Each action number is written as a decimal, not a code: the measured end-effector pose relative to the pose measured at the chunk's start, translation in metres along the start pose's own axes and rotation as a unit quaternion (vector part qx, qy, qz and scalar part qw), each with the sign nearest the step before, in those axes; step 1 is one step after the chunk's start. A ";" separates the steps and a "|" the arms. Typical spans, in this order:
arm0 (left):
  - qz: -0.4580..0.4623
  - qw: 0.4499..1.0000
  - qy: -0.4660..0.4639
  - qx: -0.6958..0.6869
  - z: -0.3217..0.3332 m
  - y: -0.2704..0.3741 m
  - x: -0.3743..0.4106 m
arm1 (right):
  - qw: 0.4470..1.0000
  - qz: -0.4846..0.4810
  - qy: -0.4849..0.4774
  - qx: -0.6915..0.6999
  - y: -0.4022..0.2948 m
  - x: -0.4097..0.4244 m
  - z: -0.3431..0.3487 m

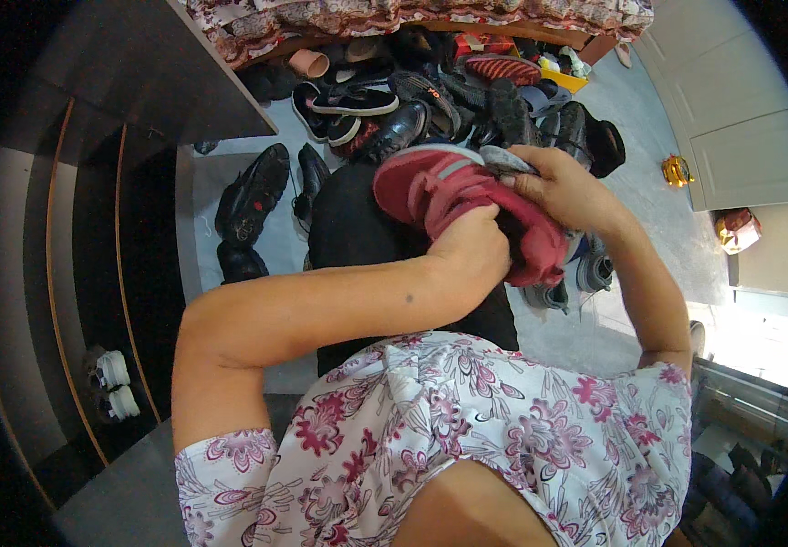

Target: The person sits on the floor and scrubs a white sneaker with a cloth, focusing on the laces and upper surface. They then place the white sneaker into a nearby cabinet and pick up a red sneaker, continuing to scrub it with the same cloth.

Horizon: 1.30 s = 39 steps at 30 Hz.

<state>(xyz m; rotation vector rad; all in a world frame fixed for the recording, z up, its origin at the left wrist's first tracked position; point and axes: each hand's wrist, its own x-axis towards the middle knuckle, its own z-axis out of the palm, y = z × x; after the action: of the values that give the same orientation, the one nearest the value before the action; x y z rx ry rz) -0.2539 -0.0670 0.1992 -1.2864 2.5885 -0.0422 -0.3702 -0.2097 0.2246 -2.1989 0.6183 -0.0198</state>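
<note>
A red fabric shoe (411,184) with a pale sole edge and a light grey stripe is held above my dark-trousered knee. My left hand (473,246) is closed on the shoe near its dark opening, with the fingertips hidden. On its far side, my right hand (561,188) pinches a grey, cloth-like piece (507,162) against the shoe. Whether that piece is a loose cloth cannot be told. Just beyond the shoe lies a black leather shoe (401,130). Grey sneakers (594,273) stand on the floor below my right forearm.
A heap of shoes (435,89) spreads before a bed with a patterned cover (339,17). Black shoes (254,195) lie at left, beside an open shoe cabinet (86,273) holding white sneakers (117,386). A yellow box (565,80) stands behind; white cupboard doors (743,130) line the right.
</note>
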 end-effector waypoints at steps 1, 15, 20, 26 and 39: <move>-0.023 1.000 -0.010 0.011 0.002 -0.001 -0.002 | 1.000 -0.002 0.030 0.007 0.004 -0.004 0.006; -0.229 0.600 0.337 -0.689 0.078 0.007 -0.035 | 0.955 -0.021 0.294 0.045 0.011 -0.013 0.094; -0.309 0.560 0.400 -0.657 0.067 0.017 -0.034 | 0.957 -0.033 0.280 0.064 0.002 -0.013 0.101; -0.338 0.596 0.325 -0.652 0.071 0.013 -0.051 | 0.972 0.000 0.223 0.069 0.007 -0.012 0.117; -0.347 0.651 0.242 -0.631 0.090 0.012 -0.054 | 0.956 -0.125 0.264 -0.028 0.027 0.080 0.117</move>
<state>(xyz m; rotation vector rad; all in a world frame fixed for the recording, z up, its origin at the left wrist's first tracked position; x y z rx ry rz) -0.2102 -0.0094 0.1214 -2.9530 2.0447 1.7647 -0.2855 -0.1739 0.1132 -2.3211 0.6251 -0.7497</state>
